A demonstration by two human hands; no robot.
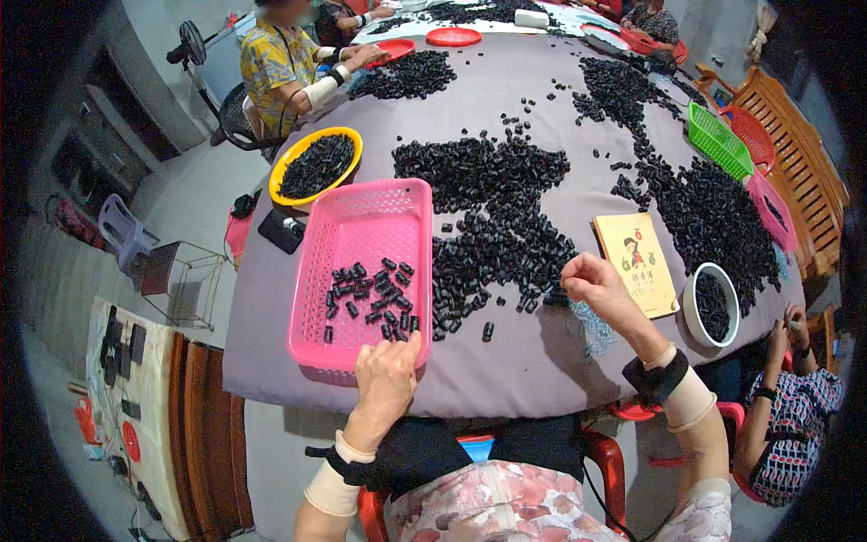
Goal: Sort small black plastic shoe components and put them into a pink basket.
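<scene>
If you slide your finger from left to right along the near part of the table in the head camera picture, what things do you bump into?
Pink basket with the left hand on its rim → heap of small black pieces → right hand → yellow booklet → white bowl.

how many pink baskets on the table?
2. One pink basket sits at the near left edge, under the left hand. A second pink basket sits at the right edge, near the green basket. Others may be hidden.

A yellow bowl, green basket, white bowl and 2 red lids.
</scene>
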